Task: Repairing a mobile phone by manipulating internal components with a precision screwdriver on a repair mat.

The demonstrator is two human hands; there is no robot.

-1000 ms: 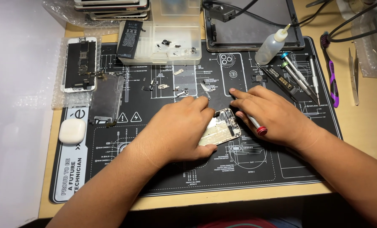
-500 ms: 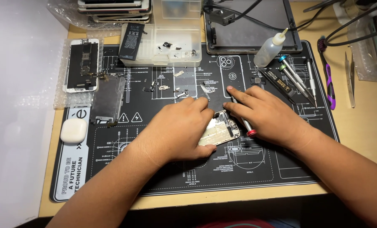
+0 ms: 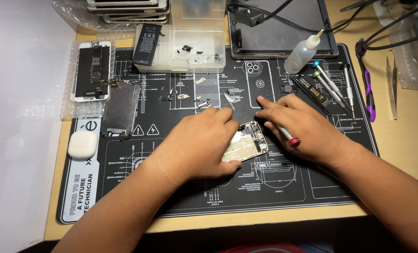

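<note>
On the black repair mat point(image 3: 124, 187), the left hand point(image 3: 202, 143) lay closed over the opened phone chassis point(image 3: 246, 143) at mat centre, pinning it flat, while the right hand point(image 3: 302, 126) gripped a red-capped screwdriver point(image 3: 286, 136) angled toward the chassis's upper edge; this appeared to be a screw-removal step, calling next for steady downward pressure on the tip. Compared with a second earlier, the right hand had shifted slightly inward toward the chassis, and the left was unchanged.

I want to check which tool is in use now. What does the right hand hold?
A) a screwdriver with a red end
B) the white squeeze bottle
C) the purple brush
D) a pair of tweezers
A: the right hand grips a thin screwdriver with a red end, its tip toward the opened phone that the left hand steadies.
</note>
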